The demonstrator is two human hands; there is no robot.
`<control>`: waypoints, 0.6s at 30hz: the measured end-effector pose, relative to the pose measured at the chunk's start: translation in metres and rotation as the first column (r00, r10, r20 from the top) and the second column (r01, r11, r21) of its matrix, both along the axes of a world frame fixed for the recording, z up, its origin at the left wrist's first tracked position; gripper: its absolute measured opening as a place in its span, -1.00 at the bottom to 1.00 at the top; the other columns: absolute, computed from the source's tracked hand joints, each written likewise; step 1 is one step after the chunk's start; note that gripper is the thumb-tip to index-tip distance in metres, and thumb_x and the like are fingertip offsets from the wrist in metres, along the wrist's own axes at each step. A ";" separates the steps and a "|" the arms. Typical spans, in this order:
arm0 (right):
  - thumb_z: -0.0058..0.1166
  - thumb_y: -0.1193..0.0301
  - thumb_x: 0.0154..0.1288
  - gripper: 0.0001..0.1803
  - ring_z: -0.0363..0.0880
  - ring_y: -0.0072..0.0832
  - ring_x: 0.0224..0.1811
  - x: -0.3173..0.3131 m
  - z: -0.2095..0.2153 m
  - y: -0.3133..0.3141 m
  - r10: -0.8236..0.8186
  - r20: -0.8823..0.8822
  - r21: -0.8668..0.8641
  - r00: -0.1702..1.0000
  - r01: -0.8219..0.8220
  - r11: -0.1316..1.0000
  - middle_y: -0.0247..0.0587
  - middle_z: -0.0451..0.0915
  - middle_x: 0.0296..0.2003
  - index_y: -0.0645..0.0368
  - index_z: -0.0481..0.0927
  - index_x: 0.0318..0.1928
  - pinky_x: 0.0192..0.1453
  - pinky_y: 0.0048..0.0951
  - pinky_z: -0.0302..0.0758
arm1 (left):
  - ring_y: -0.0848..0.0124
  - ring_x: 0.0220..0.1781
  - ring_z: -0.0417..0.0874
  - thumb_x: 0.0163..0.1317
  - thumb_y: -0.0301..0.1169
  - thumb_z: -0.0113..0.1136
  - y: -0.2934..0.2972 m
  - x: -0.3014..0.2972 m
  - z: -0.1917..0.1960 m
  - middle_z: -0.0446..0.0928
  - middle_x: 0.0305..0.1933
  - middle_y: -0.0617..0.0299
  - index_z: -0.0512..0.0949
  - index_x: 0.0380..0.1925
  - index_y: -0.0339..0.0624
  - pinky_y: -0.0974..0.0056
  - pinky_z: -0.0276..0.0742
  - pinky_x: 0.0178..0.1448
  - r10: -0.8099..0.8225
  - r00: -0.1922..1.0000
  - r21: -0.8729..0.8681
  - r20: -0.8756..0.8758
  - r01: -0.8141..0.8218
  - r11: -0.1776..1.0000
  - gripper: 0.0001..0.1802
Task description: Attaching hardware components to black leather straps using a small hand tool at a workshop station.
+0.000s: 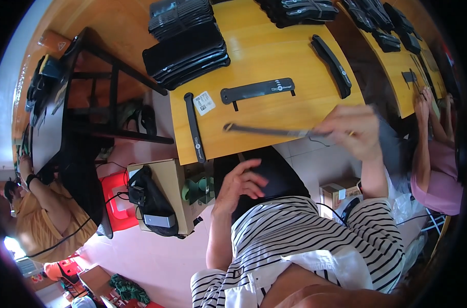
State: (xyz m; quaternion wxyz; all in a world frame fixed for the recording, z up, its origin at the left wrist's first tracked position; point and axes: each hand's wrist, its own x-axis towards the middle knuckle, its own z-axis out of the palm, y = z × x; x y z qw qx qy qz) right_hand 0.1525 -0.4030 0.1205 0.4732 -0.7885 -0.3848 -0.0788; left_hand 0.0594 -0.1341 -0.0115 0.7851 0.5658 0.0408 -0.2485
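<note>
My right hand point(352, 132) is closed on one end of a long black strap point(269, 130) with a looped far end, held over the front of the yellow table point(305, 117). The strap is slightly smeared by motion. My left hand point(239, 186) hovers above my lap near the table's front edge, fingers apart and holding nothing. Beyond the held strap lies a wider black strap point(257, 91) with light printing and two small tabs. Another narrow black strap point(195, 128) lies along the table's left edge. A few stacked black straps point(332, 66) lie at the right edge.
Stacks of black straps point(186, 56) stand at the table's far left, with more bundles point(300, 11) at the far right. A white label point(204, 102) lies beside the left strap. A carton point(164, 174) stands left of my lap. Co-workers sit at tables on both sides.
</note>
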 end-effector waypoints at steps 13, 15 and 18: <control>0.13 0.45 0.12 -0.65 0.28 -0.78 -0.70 -0.016 -0.065 0.011 0.175 -0.845 0.313 0.505 0.202 0.928 -0.37 0.55 -0.51 0.25 0.53 -0.04 -0.63 -0.70 0.18 | 0.42 -0.36 0.64 0.38 -0.33 -0.16 -0.036 0.040 0.005 0.56 -0.26 0.04 0.44 -0.07 -0.34 0.45 0.62 -0.33 0.501 0.865 -0.367 -0.037 -0.478 0.798 -0.68; 0.10 0.41 0.16 -0.73 0.24 -0.79 -0.73 -0.018 -0.078 0.014 -0.053 -0.867 0.033 0.495 0.164 0.986 -0.42 0.51 -0.61 0.24 0.57 -0.12 -0.66 -0.72 0.13 | 0.40 -0.34 0.65 0.37 -0.33 -0.15 -0.040 0.041 0.003 0.56 -0.26 0.05 0.45 -0.07 -0.33 0.41 0.64 -0.28 0.521 0.853 -0.384 -0.028 -0.490 0.782 -0.68; 0.06 0.48 0.18 -0.81 0.22 -0.83 -0.76 -0.017 -0.093 0.009 -0.036 -0.908 0.092 0.418 0.282 0.955 -0.39 0.51 -0.63 0.28 0.58 -0.20 -0.72 -0.75 0.11 | 0.39 -0.33 0.65 0.36 -0.35 -0.12 -0.043 0.044 0.002 0.56 -0.23 0.06 0.46 -0.09 -0.33 0.40 0.64 -0.28 0.519 0.853 -0.387 -0.048 -0.495 0.778 -0.70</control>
